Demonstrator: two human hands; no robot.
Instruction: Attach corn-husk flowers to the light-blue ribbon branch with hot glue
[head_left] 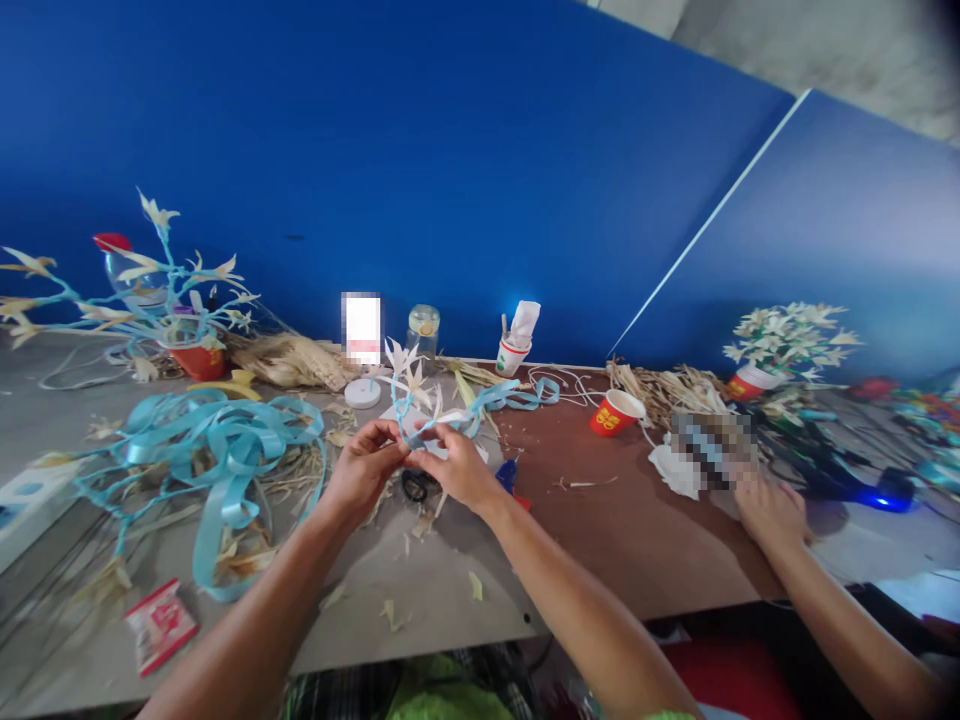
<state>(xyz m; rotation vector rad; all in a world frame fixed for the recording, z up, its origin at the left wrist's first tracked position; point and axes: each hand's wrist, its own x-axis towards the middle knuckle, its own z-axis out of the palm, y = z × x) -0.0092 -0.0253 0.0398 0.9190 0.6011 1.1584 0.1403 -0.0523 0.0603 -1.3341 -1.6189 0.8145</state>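
Observation:
Fingers of my left hand (369,465) pinch a stem wrapped in light blue ribbon, part of a small branch of pale husk flowers (409,372). Close beside it, my right hand (459,462) is closed on the light blue ribbon (517,394) where it meets the stem, and the ribbon's loose end trails off to the right. My fingertips hide the exact point where the two join. Just below the hands lies a dark round coil (414,486). A blue-handled tool (508,474), partly covered by my right wrist, rests on the table.
At left lie a tangled blue ribbon heap (225,440), a red packet (162,626) and a potted flower branch (196,358). Behind stand a glass jar (424,330) and a white cup (514,354). A red paper cup (618,412) and another person's hand (772,508) are at right.

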